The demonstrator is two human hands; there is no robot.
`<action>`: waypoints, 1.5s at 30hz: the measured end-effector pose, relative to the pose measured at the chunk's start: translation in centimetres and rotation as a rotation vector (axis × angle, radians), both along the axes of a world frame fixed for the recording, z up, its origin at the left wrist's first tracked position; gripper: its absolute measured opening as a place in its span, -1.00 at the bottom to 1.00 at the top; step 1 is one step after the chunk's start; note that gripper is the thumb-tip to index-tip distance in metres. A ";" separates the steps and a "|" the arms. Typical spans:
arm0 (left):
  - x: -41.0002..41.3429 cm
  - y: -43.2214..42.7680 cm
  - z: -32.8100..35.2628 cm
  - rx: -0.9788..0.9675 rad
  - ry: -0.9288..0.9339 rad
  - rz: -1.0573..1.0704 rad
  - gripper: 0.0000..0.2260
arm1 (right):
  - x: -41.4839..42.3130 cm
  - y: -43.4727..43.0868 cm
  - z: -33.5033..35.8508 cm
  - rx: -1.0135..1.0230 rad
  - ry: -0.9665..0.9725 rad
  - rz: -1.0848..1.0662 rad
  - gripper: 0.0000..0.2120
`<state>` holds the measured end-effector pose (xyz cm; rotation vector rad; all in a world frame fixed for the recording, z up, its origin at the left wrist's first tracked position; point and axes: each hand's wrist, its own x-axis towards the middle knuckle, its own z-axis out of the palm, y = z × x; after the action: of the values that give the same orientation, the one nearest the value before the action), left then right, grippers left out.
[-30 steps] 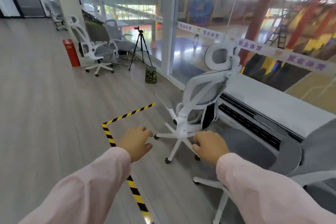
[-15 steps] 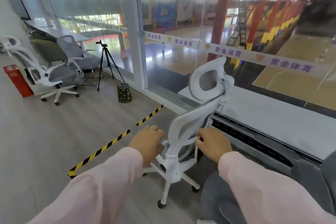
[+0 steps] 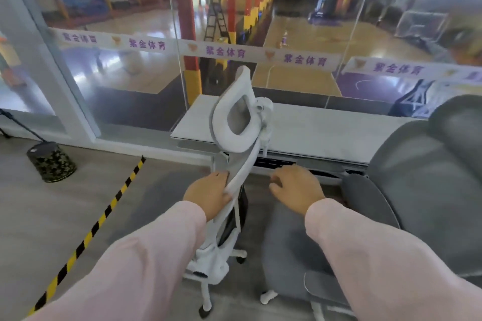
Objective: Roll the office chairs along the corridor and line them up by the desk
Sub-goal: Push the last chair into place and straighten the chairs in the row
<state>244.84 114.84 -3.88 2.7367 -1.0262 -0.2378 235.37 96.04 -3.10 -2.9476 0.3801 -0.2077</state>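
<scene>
A white mesh-back office chair [image 3: 236, 122] with a ring-shaped headrest stands right in front of me, seen edge-on, its back close to the white desk [image 3: 326, 133] that runs along the glass wall. My left hand [image 3: 208, 195] grips the left edge of its backrest. My right hand [image 3: 294, 187] hovers just to the right of the backrest with its fingers loosely bent, holding nothing. A grey padded office chair [image 3: 417, 177] stands beside the white one on the right, also at the desk; my right arm covers part of its seat.
A camouflage-patterned bin [image 3: 50, 161] stands on the floor at the left, with a tripod leg [image 3: 15, 122] behind it. Yellow-and-black tape [image 3: 104, 211] runs diagonally across the grey floor. A glass wall [image 3: 130, 73] with a white post closes off the far side.
I have come closer and turned right. The white chair has swung from a three-quarter view to edge-on by the desk. My left hand has closed on its backrest; my right hand has come off it.
</scene>
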 end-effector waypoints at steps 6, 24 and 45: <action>2.2 1.6 -0.5 -0.048 -0.038 -0.220 -0.84 | -0.3 3.3 -0.9 0.034 0.006 -0.226 -0.80; 0.7 19.1 -1.7 -0.006 -0.140 -0.176 -0.50 | -5.8 18.8 -2.7 -0.015 0.077 -0.297 -0.78; 10.8 36.2 -0.4 -0.034 -0.309 -0.306 -0.60 | 1.1 34.2 2.4 0.026 -0.090 -0.358 -0.32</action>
<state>255.63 151.00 -4.28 2.6276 -1.5152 0.1634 236.42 130.28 -0.68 -2.8096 0.8879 -0.3730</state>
